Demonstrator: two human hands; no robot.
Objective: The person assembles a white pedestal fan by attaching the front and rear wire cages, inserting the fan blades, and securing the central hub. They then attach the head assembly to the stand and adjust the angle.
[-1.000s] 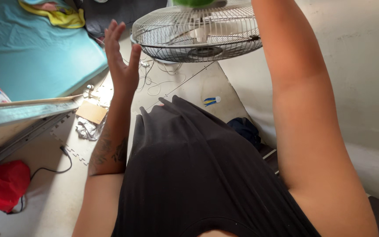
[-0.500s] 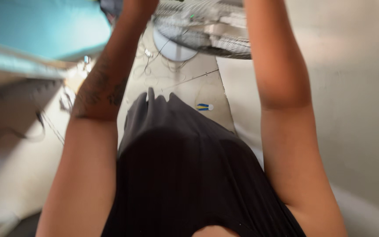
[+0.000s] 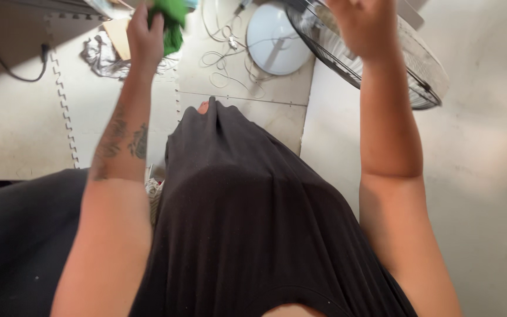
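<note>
left hand point(image 3: 143, 36) has its grip clenched on a crumpled green cloth point(image 3: 172, 22), raised near the round wire-grille pedestal fan point(image 3: 377, 56); right hand point(image 3: 359, 26) rests on the grille, grip unclear. seemingly mid-wipe; the next pass needs the fan steadied.

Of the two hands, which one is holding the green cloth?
The left hand holds the green cloth. The right hand holds no cloth; it is at the fan's wire guard.
</note>
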